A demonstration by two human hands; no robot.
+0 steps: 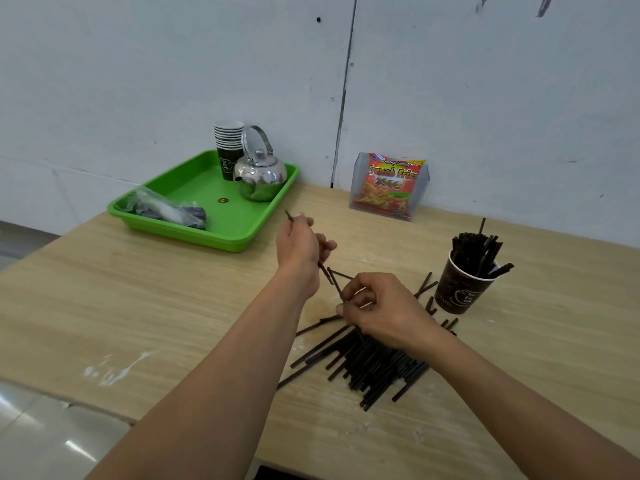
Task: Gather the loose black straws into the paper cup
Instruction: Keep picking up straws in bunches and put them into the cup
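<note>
left grip (298,249) holds one straw (288,215); right grip (384,311) pinches a second straw (337,289) above the straw pile (375,365); paper cup (462,289) near the desk (138,306) right edge.

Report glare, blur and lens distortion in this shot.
Head view: light is even and shadows soft; bright highlights sit on the steel kettle and the glossy floor; the wide lens bows the wall seam and the table edge; the straw pile reads sharp.
</note>
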